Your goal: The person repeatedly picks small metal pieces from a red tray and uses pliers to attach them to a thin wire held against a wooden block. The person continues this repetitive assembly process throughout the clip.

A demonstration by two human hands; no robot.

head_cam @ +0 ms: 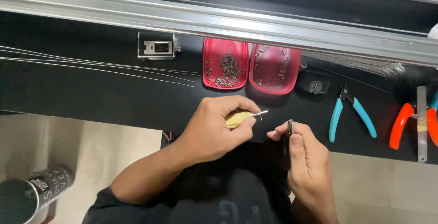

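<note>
Fingers: your left hand (214, 126) is closed around a yellow-handled tool (239, 119), whose metal tip points right; your right hand (305, 160) pinches a small dark part (289, 128) upright between thumb and forefinger.
Position: both hands meet near the front edge of the table (91, 96), tool tip and part just apart.
Table: black and matte, with thin wires (91, 66) running across its left half.
Trays: two red trays (251, 66) of small metal pieces sit side by side behind your hands.
Tools: blue-handled cutters (351, 112) and orange-handled pliers (413, 123) lie to your right.
Room: an aluminium rail (219, 18) crosses overhead; pale floor (82, 151) shows below, with a dark cylindrical can (32, 194) at lower left.
</note>
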